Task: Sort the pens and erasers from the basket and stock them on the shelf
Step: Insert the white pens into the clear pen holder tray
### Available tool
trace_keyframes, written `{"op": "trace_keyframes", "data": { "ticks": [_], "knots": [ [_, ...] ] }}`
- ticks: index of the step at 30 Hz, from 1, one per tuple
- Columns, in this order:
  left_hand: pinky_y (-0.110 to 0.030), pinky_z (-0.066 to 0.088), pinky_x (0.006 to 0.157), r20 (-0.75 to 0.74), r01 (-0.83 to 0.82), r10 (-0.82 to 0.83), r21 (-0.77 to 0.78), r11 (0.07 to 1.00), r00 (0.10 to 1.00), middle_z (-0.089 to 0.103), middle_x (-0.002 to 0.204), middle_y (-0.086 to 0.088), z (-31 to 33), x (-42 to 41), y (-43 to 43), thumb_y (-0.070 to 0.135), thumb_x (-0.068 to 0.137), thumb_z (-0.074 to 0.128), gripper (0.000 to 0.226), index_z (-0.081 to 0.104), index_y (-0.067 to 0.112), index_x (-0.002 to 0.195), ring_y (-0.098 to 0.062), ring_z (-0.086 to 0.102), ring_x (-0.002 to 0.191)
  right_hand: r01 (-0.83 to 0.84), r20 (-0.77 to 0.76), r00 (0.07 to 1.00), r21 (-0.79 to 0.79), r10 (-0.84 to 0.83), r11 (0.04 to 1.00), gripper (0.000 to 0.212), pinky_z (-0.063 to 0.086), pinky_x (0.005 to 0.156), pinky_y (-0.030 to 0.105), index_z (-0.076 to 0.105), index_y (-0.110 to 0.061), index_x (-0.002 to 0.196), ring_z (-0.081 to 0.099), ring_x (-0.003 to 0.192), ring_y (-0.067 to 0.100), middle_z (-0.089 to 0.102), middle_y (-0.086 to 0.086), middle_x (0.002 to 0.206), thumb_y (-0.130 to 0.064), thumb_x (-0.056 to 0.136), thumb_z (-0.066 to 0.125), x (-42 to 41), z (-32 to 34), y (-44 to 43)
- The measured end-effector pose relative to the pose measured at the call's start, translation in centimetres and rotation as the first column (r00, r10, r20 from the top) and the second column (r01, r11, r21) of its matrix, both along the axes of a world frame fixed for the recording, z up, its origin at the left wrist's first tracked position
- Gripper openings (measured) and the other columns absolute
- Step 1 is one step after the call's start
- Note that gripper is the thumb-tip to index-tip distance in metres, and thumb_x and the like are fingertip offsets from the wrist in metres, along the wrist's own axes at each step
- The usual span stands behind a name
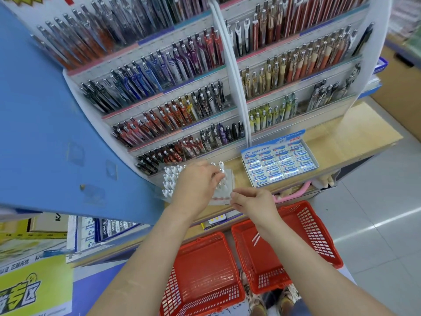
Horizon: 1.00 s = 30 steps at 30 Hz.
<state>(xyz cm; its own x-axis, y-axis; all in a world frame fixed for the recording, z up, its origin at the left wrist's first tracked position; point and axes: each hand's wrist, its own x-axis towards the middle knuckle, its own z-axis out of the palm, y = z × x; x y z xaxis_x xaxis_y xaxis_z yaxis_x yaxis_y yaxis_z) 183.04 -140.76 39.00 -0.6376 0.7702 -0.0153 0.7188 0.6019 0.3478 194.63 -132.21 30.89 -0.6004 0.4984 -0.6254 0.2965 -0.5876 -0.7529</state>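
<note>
Your left hand [197,182] is over the pen tray [230,182], a clear holder that stands on the wooden shelf [341,142]. Its fingers [216,176] are curled down onto the capped tops of the white pens [169,176] on the tray's right side, and they pinch the pens there. More of these pens stand upright in rows on the tray's left side, clear of your hand.

Your right hand [252,200] is just right of the tray's near corner. Its thumb and forefinger are drawn close together by the tray's edge and the other fingers are loosely curled. You cannot tell from here whether they pinch anything.

To the right of the tray, on the same shelf, the eraser box [280,139] lies open, packed with wrapped erasers [276,164]. Behind the tray rises the display rack [234,71], its tiers full of pens.

Below the tray, on the floor, two red baskets sit side by side. The right basket [319,236] holds two loose pens [256,238] lying together on its bottom, just beside your right forearm. The left basket [173,281] is partly covered by your left forearm.
</note>
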Motion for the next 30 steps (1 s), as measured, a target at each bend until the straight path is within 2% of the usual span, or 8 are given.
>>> {"op": "trace_keyframes", "data": {
  "ticks": [4, 13, 16, 20, 23, 25, 28, 30],
  "knots": [
    [-0.028, 0.039, 0.068, -0.020, -0.077, 0.079, 0.095, 0.993, 0.997, 0.053, 0.072, 0.006, -0.9, 0.3, -0.2, 0.034, 0.083, 0.067, 0.019, 0.074, 0.016, 0.084, -0.018, 0.054, 0.076, 0.012, -0.018, 1.000, -0.020, -0.012, 1.000, 0.014, 0.058, 0.070, 0.025, 0.069, 0.002, 0.095, 0.067, 0.074, 0.024, 0.068, 0.019, 0.083, -0.005, 0.082, 0.072, 0.2, 0.1, -0.1],
    [-0.032, 0.043, 0.075, -0.150, -0.033, 0.022, -0.068, 0.997, 0.988, 0.063, 0.087, 0.005, -2.1, 0.4, -0.1, 0.052, 0.087, 0.054, 0.035, 0.071, 0.021, 0.090, -0.017, 0.049, 0.092, 0.015, -0.017, 1.000, 0.039, -0.014, 0.999, 0.013, 0.058, 0.079, 0.035, 0.069, -0.001, 0.097, 0.064, 0.075, 0.024, 0.065, 0.015, 0.080, -0.006, 0.085, 0.068, 0.3, 0.1, -0.6],
    [-0.034, 0.045, 0.072, -0.179, -0.047, 0.034, -0.068, 0.997, 0.983, 0.061, 0.087, 0.003, -1.7, 0.5, -0.4, 0.052, 0.085, 0.058, 0.035, 0.070, 0.019, 0.091, -0.019, 0.048, 0.092, -0.016, 0.007, 1.000, 0.070, 0.016, 0.997, 0.016, 0.055, 0.064, 0.023, 0.063, -0.003, 0.106, 0.061, 0.072, 0.023, 0.061, 0.013, 0.081, -0.005, 0.091, 0.059, 1.8, 0.6, -0.2],
    [-0.037, 0.047, 0.070, -0.259, 0.030, 0.008, 0.145, 0.989, 0.966, 0.063, 0.086, -0.002, -0.5, 1.9, -1.9, 0.033, 0.086, 0.065, 0.022, 0.071, 0.014, 0.093, -0.025, 0.054, 0.084, -0.012, 0.052, 0.999, 0.201, 0.002, 0.979, 0.015, 0.048, 0.048, 0.017, 0.062, 0.000, 0.103, 0.055, 0.052, 0.010, 0.057, 0.012, 0.076, 0.005, 0.090, 0.055, 5.8, 0.4, 1.5],
    [-0.035, 0.049, 0.070, -0.185, 0.060, -0.011, 0.258, 0.964, 0.983, 0.067, 0.085, -0.001, 0.3, 4.2, -2.9, 0.023, 0.090, 0.055, 0.019, 0.070, 0.014, 0.098, -0.021, 0.060, 0.078, -0.093, 0.172, 0.984, 0.347, 0.034, 0.933, 0.012, 0.049, 0.051, 0.022, 0.065, -0.001, 0.093, 0.054, 0.044, 0.005, 0.060, 0.008, 0.066, 0.007, 0.087, 0.058, 10.1, -1.0, 3.2],
    [-0.029, 0.047, 0.072, -0.140, 0.092, -0.054, 0.278, 0.956, 0.989, 0.069, 0.086, 0.000, -0.6, 6.5, -3.5, 0.020, 0.089, 0.053, 0.021, 0.070, 0.014, 0.100, -0.018, 0.062, 0.078, -0.203, 0.298, 0.952, 0.442, 0.070, 0.874, 0.017, 0.051, 0.062, 0.031, 0.069, -0.016, 0.087, 0.058, 0.051, 0.008, 0.066, 0.003, 0.064, -0.001, 0.085, 0.063, 13.0, -2.1, 4.2],
    [-0.025, 0.044, 0.077, -0.038, 0.147, -0.142, 0.214, 0.966, 0.989, 0.069, 0.089, 0.002, -4.4, 10.1, -4.2, 0.020, 0.084, 0.049, 0.025, 0.070, 0.016, 0.097, -0.016, 0.062, 0.082, -0.325, 0.432, 0.896, 0.483, 0.101, 0.813, 0.016, 0.043, 0.064, 0.013, 0.069, -0.022, 0.087, 0.058, 0.062, -0.002, 0.069, -0.003, 0.078, -0.007, 0.085, 0.064, 16.8, -3.9, 4.7],
    [-0.027, 0.047, 0.078, 0.082, 0.165, -0.172, 0.087, 0.982, 0.982, 0.068, 0.090, 0.006, -8.3, 12.5, -4.6, 0.020, 0.081, 0.049, 0.025, 0.069, 0.021, 0.095, -0.015, 0.062, 0.084, -0.374, 0.496, 0.862, 0.483, 0.104, 0.791, 0.017, 0.039, 0.067, 0.011, 0.069, -0.020, 0.097, 0.060, 0.077, 0.003, 0.069, -0.006, 0.090, -0.009, 0.087, 0.063, 19.0, -5.9, 4.9]
  ]
}}
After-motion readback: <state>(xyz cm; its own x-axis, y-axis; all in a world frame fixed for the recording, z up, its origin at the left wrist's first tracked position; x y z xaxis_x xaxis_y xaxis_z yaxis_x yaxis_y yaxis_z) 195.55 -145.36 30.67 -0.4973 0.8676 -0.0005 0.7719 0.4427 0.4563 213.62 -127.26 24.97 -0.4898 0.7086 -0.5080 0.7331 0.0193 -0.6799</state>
